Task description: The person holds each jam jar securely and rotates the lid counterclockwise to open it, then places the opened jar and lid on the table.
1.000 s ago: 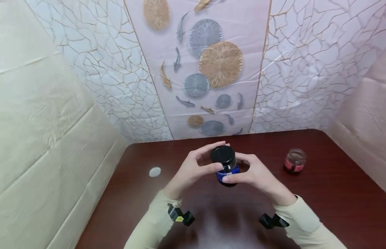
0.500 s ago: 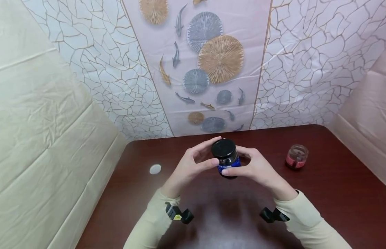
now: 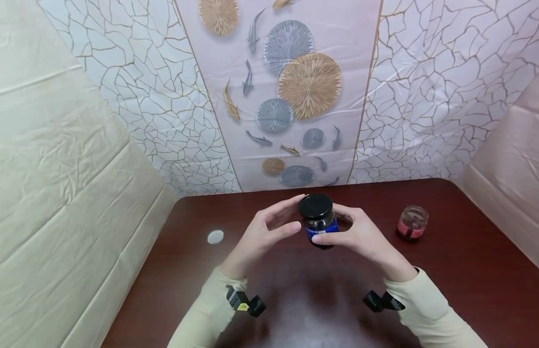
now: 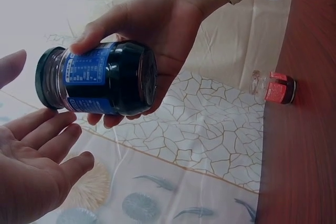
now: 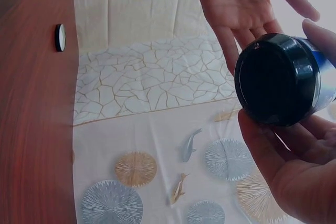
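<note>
A dark glass jar with a blue label (image 3: 322, 229) and a black lid (image 3: 315, 207) is held up above the table, slightly tilted. My right hand (image 3: 362, 237) grips the jar's body, thumb across the label and fingers behind. Beside the lid, my left hand (image 3: 262, 234) has its thumb and fingers spread apart. In the left wrist view the left hand's palm (image 4: 37, 166) faces the jar, the thumb standing away from it; whether a fingertip touches the lid, I cannot tell. The right wrist view shows the jar's dark base (image 5: 265, 82) near the camera.
A smaller glass jar with a red label (image 3: 412, 224) stands lidless at the right of the dark red table (image 3: 174, 290). A loose lid (image 3: 215, 237), white inside and black-rimmed, lies at the left. Patterned cloth (image 3: 269, 159) hangs behind the table.
My left thumb has come away from the lid and the left hand has shifted slightly left. The right hand still holds the jar, now a little higher and farther right.
</note>
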Tool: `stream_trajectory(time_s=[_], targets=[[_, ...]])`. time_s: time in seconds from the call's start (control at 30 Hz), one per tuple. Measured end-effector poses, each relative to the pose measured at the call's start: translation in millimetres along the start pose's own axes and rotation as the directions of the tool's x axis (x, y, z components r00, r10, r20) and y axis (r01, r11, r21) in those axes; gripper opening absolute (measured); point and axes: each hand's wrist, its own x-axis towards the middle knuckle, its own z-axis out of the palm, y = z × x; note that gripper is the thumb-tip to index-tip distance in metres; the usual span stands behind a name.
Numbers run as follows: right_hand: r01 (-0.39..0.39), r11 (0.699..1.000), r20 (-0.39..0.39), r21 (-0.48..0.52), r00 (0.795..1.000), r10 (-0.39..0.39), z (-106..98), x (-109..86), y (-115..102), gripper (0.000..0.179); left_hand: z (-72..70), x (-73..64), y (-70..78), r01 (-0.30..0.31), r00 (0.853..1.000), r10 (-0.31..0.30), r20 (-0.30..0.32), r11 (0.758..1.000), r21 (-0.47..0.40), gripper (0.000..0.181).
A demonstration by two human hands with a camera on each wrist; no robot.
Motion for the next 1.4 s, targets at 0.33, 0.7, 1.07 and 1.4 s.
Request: stream_trajectory(time_s=[0.33, 0.7, 1.07, 1.4], targets=[[0.026, 0.999, 0.177, 0.046, 0.984, -0.034, 9, -5.2, -6, 0.051, -1.8, -1.3, 3.8, -0.064, 0.982, 0.088, 0.168, 0.987, -0.145, 0.067], [0.046, 0.994, 0.171, 0.102, 0.983, -0.064, 11, -5.8, -5, 0.051, 1.7, -3.2, 5.8, -0.127, 0.961, 0.162, 0.225, 0.978, -0.163, 0.061], [0.041, 0.995, 0.130, 0.092, 0.990, -0.052, 3, -7.7, -7, 0.054, -2.8, -4.4, 9.5, -0.112, 0.965, 0.139, 0.224, 0.985, -0.129, 0.063], [0.030, 0.998, 0.099, 0.061, 0.994, -0.036, 1, -6.8, -9, 0.055, -9.4, -10.0, 12.9, -0.096, 0.974, 0.113, 0.199, 0.991, -0.092, 0.062]])
